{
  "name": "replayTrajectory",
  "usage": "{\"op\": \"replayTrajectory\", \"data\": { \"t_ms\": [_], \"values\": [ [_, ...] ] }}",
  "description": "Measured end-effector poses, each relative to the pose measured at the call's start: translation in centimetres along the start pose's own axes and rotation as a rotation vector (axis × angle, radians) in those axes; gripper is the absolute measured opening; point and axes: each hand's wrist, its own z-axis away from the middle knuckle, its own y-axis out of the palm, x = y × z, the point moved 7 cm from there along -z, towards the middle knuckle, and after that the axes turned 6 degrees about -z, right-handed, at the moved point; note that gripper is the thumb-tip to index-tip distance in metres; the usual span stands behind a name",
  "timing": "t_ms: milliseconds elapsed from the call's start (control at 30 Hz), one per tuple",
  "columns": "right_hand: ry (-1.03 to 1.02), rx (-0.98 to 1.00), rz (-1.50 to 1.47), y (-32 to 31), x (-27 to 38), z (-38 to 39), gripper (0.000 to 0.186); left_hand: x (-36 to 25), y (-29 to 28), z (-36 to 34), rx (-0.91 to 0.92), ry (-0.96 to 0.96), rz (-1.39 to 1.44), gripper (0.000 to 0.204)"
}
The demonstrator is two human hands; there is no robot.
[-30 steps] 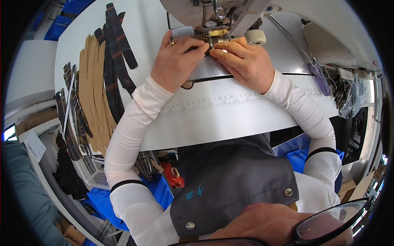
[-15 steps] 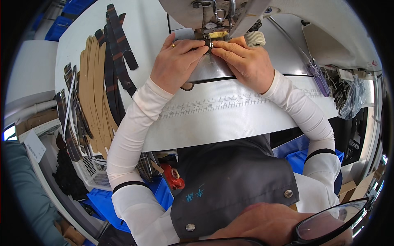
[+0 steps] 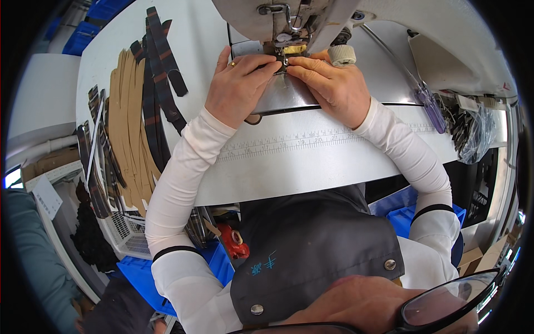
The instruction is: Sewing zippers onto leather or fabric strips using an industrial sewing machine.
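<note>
A sewing machine [image 3: 300, 16] stands at the top, with a yellow piece [image 3: 295, 49] behind the presser foot [image 3: 283, 58]. My left hand [image 3: 239, 83] is closed at the left of the foot, fingertips pressed on a small dark piece [image 3: 277, 69] on the metal bed [image 3: 286, 94]; a yellow ring is on one finger. My right hand [image 3: 334, 89] reaches in from the right, fingers together, tips on that piece beside the foot. What lies under the fingertips is mostly hidden.
Tan strips [image 3: 125, 128], dark striped straps [image 3: 161, 61], a screwdriver [image 3: 431, 106], a plastic bag [image 3: 478, 133] and a ruler-marked table edge [image 3: 289, 145] surround me. Blue bins [image 3: 139, 278], a white basket [image 3: 125, 234] and a red object [image 3: 233, 239] are below. Part of another person [image 3: 122, 309] shows at lower left.
My hands have shifted only slightly, the fingertips staying at the presser foot. A dark-haired person has come into view at the lower left edge.
</note>
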Motion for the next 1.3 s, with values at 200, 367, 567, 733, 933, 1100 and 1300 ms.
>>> {"op": "replayTrajectory", "data": {
  "t_ms": [200,367,567,733,933,1100,1300],
  "values": [
    [0.031,0.027,-0.060,0.1,-0.2,-0.1,0.027,0.4,-0.1,-0.1,-0.012,-0.041,0.150,0.025],
    [0.032,0.045,-0.070,0.1,-0.3,-0.1,0.027,0.4,-0.2,-0.5,-0.001,-0.014,0.147,0.024],
    [-0.006,0.022,0.026,0.2,0.0,-0.1,0.029,0.3,-0.1,-0.6,-0.004,0.001,0.151,0.026],
    [0.029,0.009,-0.017,-0.2,-0.5,0.1,0.025,0.4,0.0,-0.7,-0.010,-0.011,0.144,0.027],
    [0.903,-0.030,-1.019,-0.6,-5.2,2.4,0.018,1.3,0.2,-0.1,-0.023,-0.072,0.183,0.021],
    [0.964,0.156,-1.160,1.3,-5.9,0.1,0.022,1.1,0.2,-0.4,-0.019,-0.105,0.202,0.017],
    [0.878,-0.039,-1.349,2.0,-6.5,0.5,0.018,1.0,0.3,-0.4,0.012,-0.085,0.124,0.019]
  ]
}}
